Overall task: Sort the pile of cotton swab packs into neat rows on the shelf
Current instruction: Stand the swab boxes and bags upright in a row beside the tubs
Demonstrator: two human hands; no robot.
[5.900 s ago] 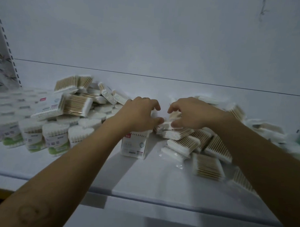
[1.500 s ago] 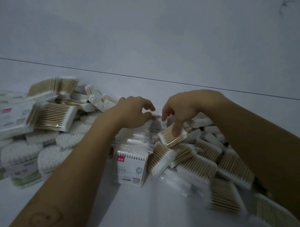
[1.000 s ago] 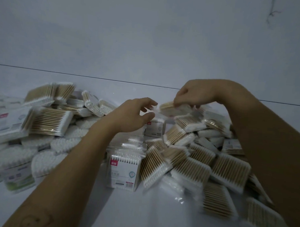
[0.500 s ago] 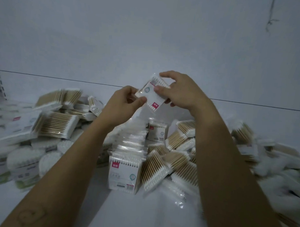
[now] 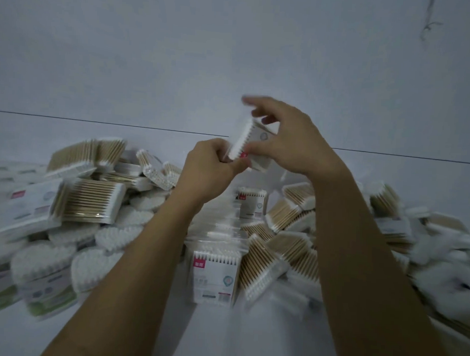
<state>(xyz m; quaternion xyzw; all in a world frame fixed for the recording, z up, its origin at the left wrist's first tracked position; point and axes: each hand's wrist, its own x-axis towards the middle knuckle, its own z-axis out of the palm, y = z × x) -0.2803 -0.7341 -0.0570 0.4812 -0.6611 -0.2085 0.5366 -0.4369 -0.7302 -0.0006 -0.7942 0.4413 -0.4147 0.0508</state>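
Pack orientation likely — left hand point(image 5: 210, 173), right hand point(image 5: 292, 144) both pinching swab pack point(image 5: 243, 141) above pile point(image 5: 286, 214); next needing upright slotting into standing row point(image 5: 215, 275).

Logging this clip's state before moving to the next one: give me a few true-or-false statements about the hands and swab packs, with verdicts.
1. The left hand and right hand together hold one swab pack above the loose pile. True.
2. The swab pack touches the loose pile. False: it is lifted clear of it.
3. A labelled upright pack stands between the forearms. True.
4. The heart-shaped tubs sit right of both arms. False: they are on the left.
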